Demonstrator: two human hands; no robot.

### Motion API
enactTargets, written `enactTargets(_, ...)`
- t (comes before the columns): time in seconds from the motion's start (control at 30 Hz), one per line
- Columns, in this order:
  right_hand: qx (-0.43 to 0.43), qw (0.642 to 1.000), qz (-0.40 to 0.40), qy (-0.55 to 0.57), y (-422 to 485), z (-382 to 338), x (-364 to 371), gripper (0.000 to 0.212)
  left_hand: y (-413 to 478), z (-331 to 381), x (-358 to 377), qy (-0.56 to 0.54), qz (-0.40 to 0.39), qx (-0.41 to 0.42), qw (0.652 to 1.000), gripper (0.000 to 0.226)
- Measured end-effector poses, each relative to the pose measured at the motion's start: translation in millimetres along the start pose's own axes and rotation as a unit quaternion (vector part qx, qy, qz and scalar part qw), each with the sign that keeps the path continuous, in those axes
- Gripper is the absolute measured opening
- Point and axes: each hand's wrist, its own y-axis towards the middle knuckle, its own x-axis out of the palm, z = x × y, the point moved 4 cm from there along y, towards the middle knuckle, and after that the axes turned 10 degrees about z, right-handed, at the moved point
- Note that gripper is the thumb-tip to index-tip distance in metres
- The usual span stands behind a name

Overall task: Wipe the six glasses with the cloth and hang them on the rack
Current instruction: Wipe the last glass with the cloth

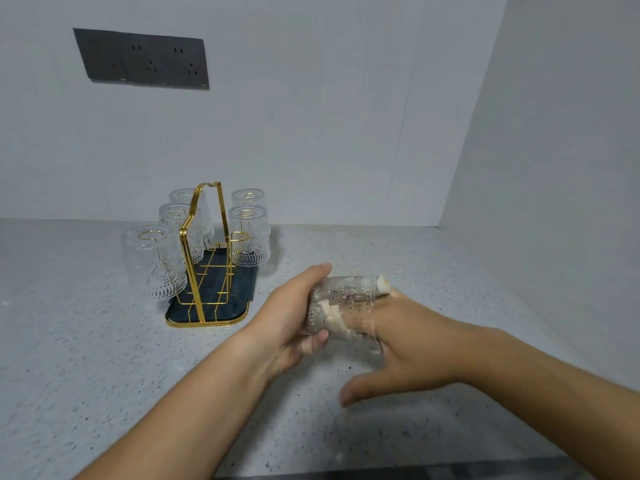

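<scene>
Both forearms reach in from the near edge, above the speckled surface (104, 358). Right hand (405, 355): thumb spread, fingers pushed inside the sixth glass (341, 313) with the pale cloth (332, 315); how tightly they close, cannot tell. Left hand (294, 320) grip clasps the glass's base, glass on its side. Farther left, gold rack (204, 258) carries five glasses (156, 261) upside down.

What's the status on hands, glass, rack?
Left hand grips the sixth glass sideways. Right hand fingers push cloth inside it. Five glasses hung on rack; near-right peg free, nothing blocking.
</scene>
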Motion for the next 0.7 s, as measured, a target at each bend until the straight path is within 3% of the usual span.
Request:
enactTargets(0.03,0.049,0.99,-0.004,0.131,-1,5,0,0.063,-1,2,1,0.014,-0.003,0.058,0.998,0.027)
enactTargets(0.07,0.104,0.957,-0.01,0.271,-2,7,0,0.059,-2,3,2,0.025,-0.008,0.122,0.992,0.027)
enactTargets(0.13,0.187,0.854,-0.006,0.486,-6,5,1,0.053,-2,4,1,0.05,-0.009,0.236,0.97,0.034)
enactTargets(0.17,0.205,0.82,-0.01,0.534,-8,4,4,0.055,-1,5,-1,0.061,-0.005,0.271,0.961,0.036)
enactTargets(0.2,0.21,0.821,-0.02,0.53,-9,4,4,0.054,0,6,-1,0.062,0.001,0.283,0.957,0.034)
enactTargets(0.23,0.199,0.858,-0.026,0.472,-8,3,4,0.049,3,7,-2,0.055,0.008,0.271,0.961,0.032)
enactTargets(0.27,0.164,0.92,-0.032,0.355,-7,1,2,0.046,5,7,-1,0.043,0.013,0.237,0.97,0.029)
enactTargets(0.3,0.108,0.976,-0.029,0.189,-6,-2,2,0.05,6,5,-1,0.029,0.016,0.18,0.983,0.026)
enactTargets(0.33,0.034,0.999,-0.023,0.016,-3,-4,0,0.059,9,2,-1,0.015,0.013,0.105,0.994,0.025)
enactTargets(0.37,-0.029,0.991,-0.017,-0.131,-1,-6,0,0.066,9,-3,0,-0.005,0.003,0.023,1.0,0.025)
enactTargets(0.43,-0.069,0.972,-0.011,-0.224,2,-3,2,0.065,8,-6,-1,-0.042,-0.012,-0.077,0.996,0.027)
enactTargets(0.5,-0.052,0.99,-0.01,-0.13,2,3,4,0.061,9,-5,-2,-0.026,-0.005,-0.05,0.998,0.028)
enactTargets(0.57,0.026,0.996,-0.021,0.082,4,14,8,0.064,6,-1,-3,0.01,0.006,0.055,0.998,0.027)
enactTargets(0.63,0.14,0.936,-0.028,0.322,4,19,9,0.073,0,1,-3,0.045,0.006,0.19,0.981,0.026)
enactTargets(0.7,0.223,0.831,-0.032,0.509,2,22,15,0.091,-3,3,-6,0.082,0.018,0.305,0.949,0.03)
